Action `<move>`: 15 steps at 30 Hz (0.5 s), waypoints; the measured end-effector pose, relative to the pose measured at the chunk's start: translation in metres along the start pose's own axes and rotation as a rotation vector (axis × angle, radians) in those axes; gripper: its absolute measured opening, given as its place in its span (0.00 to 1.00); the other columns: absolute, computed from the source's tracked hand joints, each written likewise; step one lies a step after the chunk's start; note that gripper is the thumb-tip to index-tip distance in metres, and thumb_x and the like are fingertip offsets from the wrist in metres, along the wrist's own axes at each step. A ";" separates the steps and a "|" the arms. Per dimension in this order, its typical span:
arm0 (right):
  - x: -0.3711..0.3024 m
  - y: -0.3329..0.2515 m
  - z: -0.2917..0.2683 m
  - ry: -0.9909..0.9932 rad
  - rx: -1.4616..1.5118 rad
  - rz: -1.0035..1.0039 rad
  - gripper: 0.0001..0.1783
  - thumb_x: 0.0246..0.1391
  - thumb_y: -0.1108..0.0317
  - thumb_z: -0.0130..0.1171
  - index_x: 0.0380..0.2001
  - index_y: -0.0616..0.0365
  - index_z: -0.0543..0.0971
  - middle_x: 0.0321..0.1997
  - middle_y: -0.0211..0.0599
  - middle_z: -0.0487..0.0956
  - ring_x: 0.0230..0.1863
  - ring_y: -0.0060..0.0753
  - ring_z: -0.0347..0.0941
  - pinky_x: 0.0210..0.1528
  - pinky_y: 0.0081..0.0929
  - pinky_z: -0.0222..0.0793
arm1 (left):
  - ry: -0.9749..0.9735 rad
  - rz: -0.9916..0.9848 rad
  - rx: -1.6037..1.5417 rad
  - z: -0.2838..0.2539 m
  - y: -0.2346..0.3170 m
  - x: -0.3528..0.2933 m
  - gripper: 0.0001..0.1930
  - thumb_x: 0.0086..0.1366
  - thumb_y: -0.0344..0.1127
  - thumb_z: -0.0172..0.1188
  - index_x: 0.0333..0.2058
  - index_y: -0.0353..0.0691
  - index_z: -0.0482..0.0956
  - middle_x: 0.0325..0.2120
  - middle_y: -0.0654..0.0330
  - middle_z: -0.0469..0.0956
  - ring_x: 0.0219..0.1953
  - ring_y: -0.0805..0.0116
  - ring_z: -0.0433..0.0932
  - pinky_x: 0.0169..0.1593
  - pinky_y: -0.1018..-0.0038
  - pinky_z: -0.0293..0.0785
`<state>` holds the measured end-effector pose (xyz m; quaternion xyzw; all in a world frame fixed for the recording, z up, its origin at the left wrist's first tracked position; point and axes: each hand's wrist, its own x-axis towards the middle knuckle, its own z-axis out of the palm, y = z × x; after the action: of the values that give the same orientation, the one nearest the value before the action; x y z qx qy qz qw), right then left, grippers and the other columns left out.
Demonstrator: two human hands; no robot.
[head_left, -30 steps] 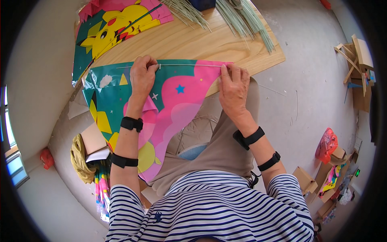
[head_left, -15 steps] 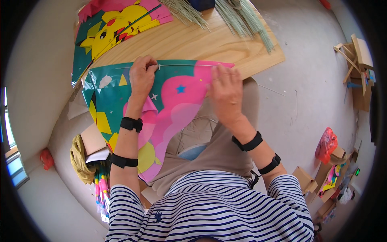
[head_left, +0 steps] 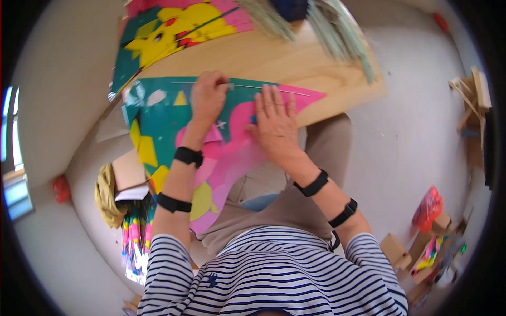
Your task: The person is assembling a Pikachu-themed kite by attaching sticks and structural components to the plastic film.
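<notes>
A printed kite sail [head_left: 168,118] in green, pink and yellow lies over the near edge of the table and hangs down onto my lap. Along its far edge runs a thin pale rod [head_left: 246,86], lying on the sheet. My left hand [head_left: 207,100] is closed on the rod, fingertips pinched beside a small pale fitting [head_left: 231,86]; its fingers partly hide the grip. Flat on the pink and green part rests my right hand [head_left: 276,124], fingers spread and their tips at the rod. The rod's right end reaches toward the sail's pink corner.
Farther back on the wooden table [head_left: 337,97] lies another printed sail [head_left: 182,34] with yellow cartoon figures. Bundles of thin pale rods [head_left: 337,37] sit beside a dark blue object [head_left: 291,8]. Cardboard boxes [head_left: 394,248] and a red bag [head_left: 428,209] stand on the floor at right.
My right hand has moved left from near the sail's pink corner and now lies flat on the sheet. The left hand keeps its pinch at the rod. The whole view has shifted slightly.
</notes>
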<state>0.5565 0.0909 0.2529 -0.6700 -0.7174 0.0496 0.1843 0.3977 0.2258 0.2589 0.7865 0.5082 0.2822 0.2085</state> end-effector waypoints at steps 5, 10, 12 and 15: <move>-0.001 0.001 0.001 0.020 -0.048 -0.005 0.46 0.47 0.46 0.65 0.63 0.65 0.68 0.72 0.51 0.61 0.75 0.51 0.51 0.74 0.61 0.36 | 0.019 -0.063 -0.031 -0.001 0.000 0.002 0.04 0.51 0.29 0.63 0.27 0.39 0.78 0.28 0.53 0.76 0.37 0.52 0.77 0.40 0.61 0.73; 0.000 -0.001 0.005 0.007 -0.049 -0.017 0.45 0.48 0.47 0.65 0.63 0.66 0.68 0.73 0.52 0.60 0.75 0.51 0.51 0.74 0.62 0.37 | 0.103 -0.069 -0.008 -0.021 -0.019 -0.003 0.08 0.50 0.25 0.65 0.31 0.35 0.79 0.30 0.52 0.76 0.35 0.54 0.78 0.40 0.64 0.74; 0.001 -0.002 0.005 0.005 -0.059 -0.022 0.45 0.49 0.47 0.65 0.63 0.66 0.68 0.73 0.52 0.60 0.75 0.51 0.50 0.74 0.62 0.37 | 0.116 -0.083 0.019 -0.034 -0.028 -0.012 0.09 0.51 0.24 0.65 0.32 0.35 0.78 0.30 0.52 0.76 0.36 0.53 0.78 0.40 0.64 0.74; 0.001 -0.003 0.003 0.002 -0.061 -0.021 0.44 0.49 0.48 0.65 0.64 0.66 0.68 0.73 0.52 0.59 0.76 0.51 0.49 0.73 0.63 0.37 | 0.151 -0.074 0.119 -0.053 -0.041 -0.025 0.10 0.51 0.24 0.65 0.34 0.36 0.78 0.32 0.53 0.77 0.38 0.52 0.77 0.42 0.64 0.73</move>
<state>0.5528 0.0923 0.2507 -0.6678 -0.7253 0.0251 0.1652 0.3266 0.2212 0.2679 0.7547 0.5671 0.3021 0.1329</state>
